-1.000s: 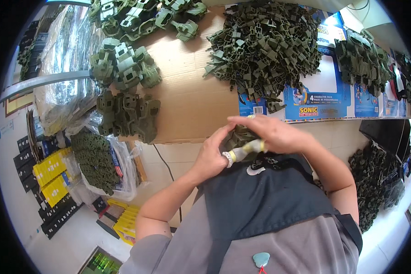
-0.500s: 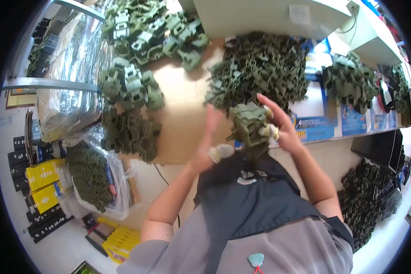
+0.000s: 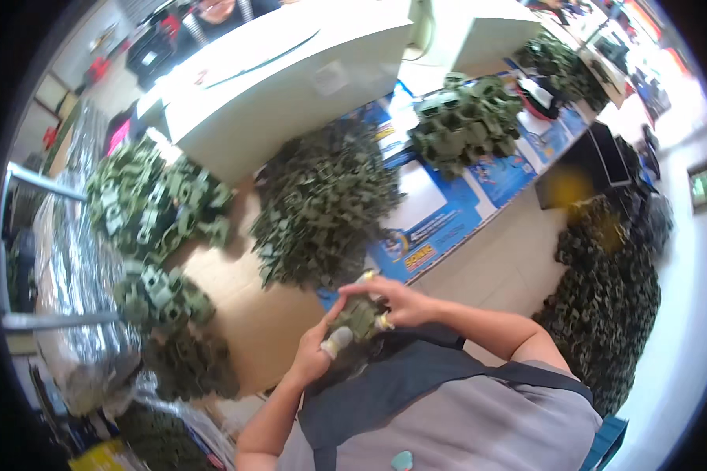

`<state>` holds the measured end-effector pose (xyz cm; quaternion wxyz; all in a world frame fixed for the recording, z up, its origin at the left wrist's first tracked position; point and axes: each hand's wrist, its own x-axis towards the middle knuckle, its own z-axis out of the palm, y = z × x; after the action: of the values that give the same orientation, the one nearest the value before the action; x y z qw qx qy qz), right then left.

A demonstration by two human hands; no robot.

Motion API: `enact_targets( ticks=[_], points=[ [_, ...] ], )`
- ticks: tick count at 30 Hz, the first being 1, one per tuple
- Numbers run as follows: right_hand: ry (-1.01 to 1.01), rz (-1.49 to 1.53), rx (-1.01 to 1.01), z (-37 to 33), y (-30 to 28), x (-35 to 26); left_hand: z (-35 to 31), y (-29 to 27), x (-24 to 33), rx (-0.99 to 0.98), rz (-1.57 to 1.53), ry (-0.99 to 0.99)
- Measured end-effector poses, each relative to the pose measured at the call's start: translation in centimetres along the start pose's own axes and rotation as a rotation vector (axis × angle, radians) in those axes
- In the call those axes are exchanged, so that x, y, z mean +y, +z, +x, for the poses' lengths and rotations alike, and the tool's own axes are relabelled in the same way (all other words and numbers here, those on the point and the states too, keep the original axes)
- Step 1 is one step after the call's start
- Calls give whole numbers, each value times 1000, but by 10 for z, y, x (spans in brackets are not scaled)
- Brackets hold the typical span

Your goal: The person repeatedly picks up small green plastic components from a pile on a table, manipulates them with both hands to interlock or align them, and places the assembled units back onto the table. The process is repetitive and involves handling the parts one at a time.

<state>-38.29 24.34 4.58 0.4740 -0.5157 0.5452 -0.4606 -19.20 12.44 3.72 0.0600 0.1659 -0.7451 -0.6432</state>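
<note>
In front of my apron, both hands are closed round an olive-green moulded plastic piece [image 3: 359,316]. My left hand [image 3: 314,353] holds its left side, with a pale cover on the thumb. My right hand [image 3: 401,302] grips the far and right sides, and light covers show on its fingertips too. Fingers hide part of the piece, and its lower end blurs into the dark apron. Just beyond my hands lies a big pile of small green plastic parts [image 3: 322,208].
Larger green parts [image 3: 145,200] are heaped at the left on brown cardboard [image 3: 247,334]. Another green heap [image 3: 463,125] rests on blue printed sheeting [image 3: 440,228]. A pale partition [image 3: 291,106] stands behind. Dark green parts [image 3: 605,322] fill the floor at right. A person [image 3: 220,16] is partly visible beyond.
My view has swung to the right and tilted. My left hand, apart from the green piece and stretched out before, has come onto it. The right hand still holds it.
</note>
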Motion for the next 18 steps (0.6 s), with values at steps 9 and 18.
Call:
enact_targets(
  ticks=[9,18],
  points=[
    [166,570,377,-48,-5,11,-2,-12,18,186,-505,-110],
    [103,117,391,-73,-18,29,-7,-5,-10,85,-167,-92]
  ],
)
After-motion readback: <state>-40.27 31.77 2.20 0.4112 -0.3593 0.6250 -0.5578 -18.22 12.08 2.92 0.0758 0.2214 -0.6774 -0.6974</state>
